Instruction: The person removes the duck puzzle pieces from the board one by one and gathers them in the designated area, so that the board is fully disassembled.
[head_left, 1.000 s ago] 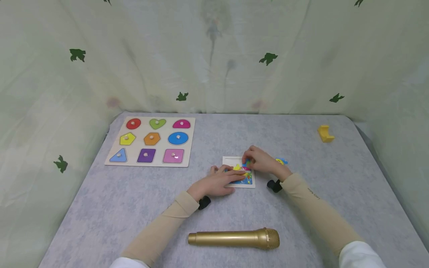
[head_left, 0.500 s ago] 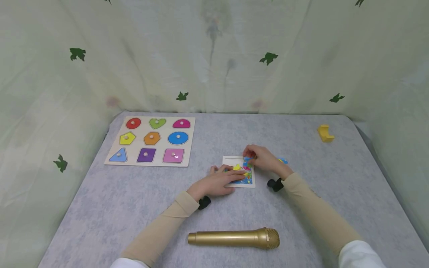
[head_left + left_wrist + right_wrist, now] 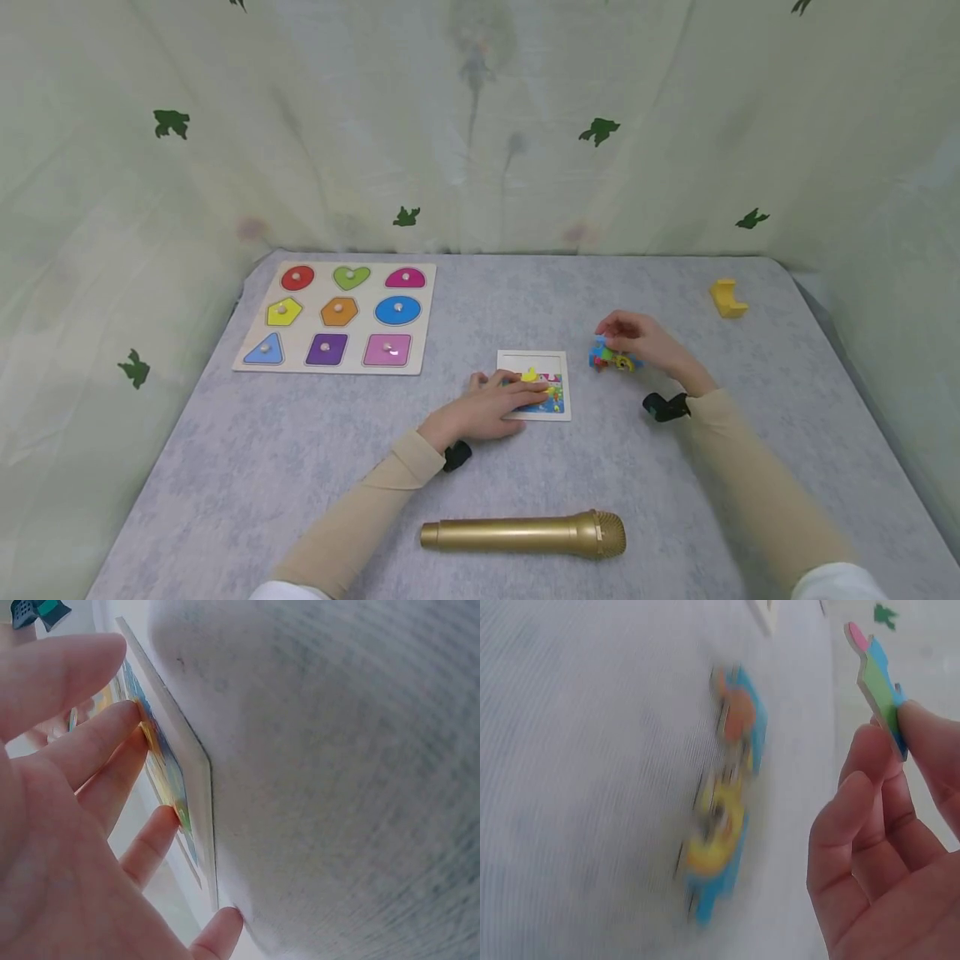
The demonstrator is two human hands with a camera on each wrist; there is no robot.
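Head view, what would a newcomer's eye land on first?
Probably the shape board at back left, bright with colours, then the gold microphone in the foreground. Mid-picture, the left hand rests on a picture puzzle; to its right, the right hand pinches a loose piece.

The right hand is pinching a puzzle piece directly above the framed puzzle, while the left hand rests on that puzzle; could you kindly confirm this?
Not quite: the right hand pinches the puzzle piece off to the right of the framed puzzle, not above it, as the head view shows. The left hand does rest on that puzzle.
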